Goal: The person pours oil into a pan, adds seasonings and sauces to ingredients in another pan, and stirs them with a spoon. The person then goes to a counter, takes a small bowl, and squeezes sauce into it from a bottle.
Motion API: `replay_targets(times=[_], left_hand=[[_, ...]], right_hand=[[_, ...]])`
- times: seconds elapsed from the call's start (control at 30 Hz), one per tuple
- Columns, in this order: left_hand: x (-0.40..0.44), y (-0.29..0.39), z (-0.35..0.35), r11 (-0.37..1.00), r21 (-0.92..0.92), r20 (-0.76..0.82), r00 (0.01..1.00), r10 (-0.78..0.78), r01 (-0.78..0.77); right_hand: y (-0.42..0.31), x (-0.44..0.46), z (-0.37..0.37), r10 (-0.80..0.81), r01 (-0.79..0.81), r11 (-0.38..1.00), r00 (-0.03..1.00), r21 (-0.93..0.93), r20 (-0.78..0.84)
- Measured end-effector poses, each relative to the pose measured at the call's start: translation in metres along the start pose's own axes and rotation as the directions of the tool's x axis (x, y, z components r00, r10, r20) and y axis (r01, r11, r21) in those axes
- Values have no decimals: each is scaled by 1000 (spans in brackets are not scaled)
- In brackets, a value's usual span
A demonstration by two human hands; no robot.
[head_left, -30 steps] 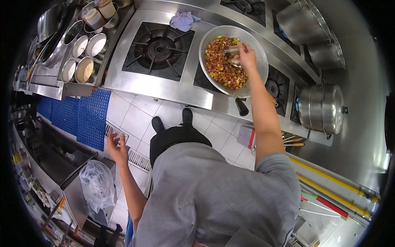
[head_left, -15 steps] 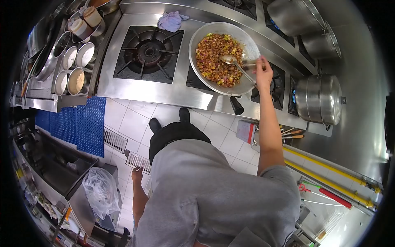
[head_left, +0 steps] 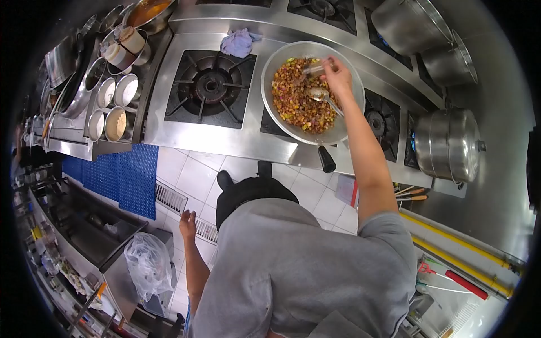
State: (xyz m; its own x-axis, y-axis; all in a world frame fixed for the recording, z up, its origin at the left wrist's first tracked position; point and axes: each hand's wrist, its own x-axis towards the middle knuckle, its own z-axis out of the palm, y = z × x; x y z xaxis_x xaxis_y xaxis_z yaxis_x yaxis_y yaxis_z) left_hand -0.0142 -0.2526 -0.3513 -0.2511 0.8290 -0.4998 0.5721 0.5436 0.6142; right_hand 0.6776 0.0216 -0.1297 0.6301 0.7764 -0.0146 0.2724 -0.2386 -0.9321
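Observation:
A large silver pan (head_left: 271, 104) with a black handle stands on the stove, holding diced browned food (head_left: 298, 110) with green and pink bits. Over its upper right part, my right hand (head_left: 337, 76) grips a small clear shaker (head_left: 314, 69), tilted toward the food. A metal spoon (head_left: 318, 94) rests in the pan, its handle passing toward my right forearm. Away from the stove, my left hand (head_left: 188, 223) hangs low at my side above the floor grate, its fingers partly curled; whether they hold anything is not clear.
An unlit burner (head_left: 211, 85) and a purple cloth (head_left: 239, 43) are left of the pan. Large pots (head_left: 448, 143) stand at the right, with blue flames beside them. Small bowls (head_left: 116, 124) and squeeze bottles (head_left: 117, 56) sit at the upper left. A plastic bag (head_left: 147, 265) lies lower left.
My right hand moved off to the pan's right edge, then back over the food with the shaker. My left hand dropped lower, then rose slightly. The view shifted a little.

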Motion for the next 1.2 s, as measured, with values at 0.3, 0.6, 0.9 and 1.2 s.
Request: replay_targets(times=[0.3,0.6,0.9,1.2], left_hand=[[-76,-50,32,943,101,65,944,-323,316],[-72,-63,35,945,89,98,941,-323,315],[-13,-6,9,990,23,50,989,-137,136],[-40,-3,19,991,66,35,992,-120,118]], right_hand=[[40,70,-11,-214,97,939,915,-329,-341],[50,24,-88,-104,-26,890,961,-455,-257],[50,11,-98,55,-98,941,989,-324,-139],[6,14,18,-63,81,967,995,-241,78]])
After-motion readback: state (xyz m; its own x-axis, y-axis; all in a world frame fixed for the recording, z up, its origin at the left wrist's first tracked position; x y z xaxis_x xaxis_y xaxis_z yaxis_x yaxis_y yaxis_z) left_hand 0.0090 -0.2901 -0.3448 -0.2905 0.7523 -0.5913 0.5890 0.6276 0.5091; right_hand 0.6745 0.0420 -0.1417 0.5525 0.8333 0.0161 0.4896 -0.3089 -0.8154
